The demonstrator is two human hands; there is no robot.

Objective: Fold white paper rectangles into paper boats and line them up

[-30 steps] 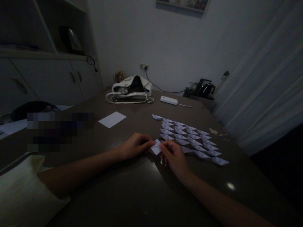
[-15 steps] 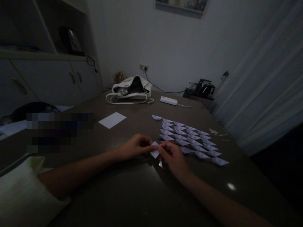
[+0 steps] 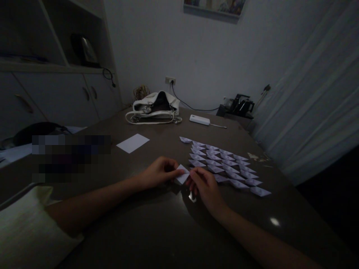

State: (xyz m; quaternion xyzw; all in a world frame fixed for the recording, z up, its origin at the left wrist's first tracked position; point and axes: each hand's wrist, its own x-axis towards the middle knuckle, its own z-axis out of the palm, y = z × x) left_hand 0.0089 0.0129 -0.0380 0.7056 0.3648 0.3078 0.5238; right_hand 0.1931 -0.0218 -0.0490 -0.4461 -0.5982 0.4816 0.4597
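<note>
Between my hands is a small folded piece of white paper (image 3: 182,177), diamond-shaped from here. My left hand (image 3: 162,173) pinches its left side, thumb on top. At its right corner, the thumb and index finger of my right hand (image 3: 204,184) are closed on the edge. Just beyond my right hand, several small folded paper boats (image 3: 230,169) stand in rows. A flat sheet of white paper (image 3: 133,143) lies farther off to the left.
A white handbag (image 3: 155,108) and a white power bank (image 3: 199,120) with a short cable sit toward the back of the brown table (image 3: 134,231). Paper scraps (image 3: 254,156) lie near the right edge. A pot (image 3: 243,106) stands at the far right.
The folded paper has shifted slightly left and turned a little. My right fingers have slid out to its right corner, while my left hand keeps its pinch.
</note>
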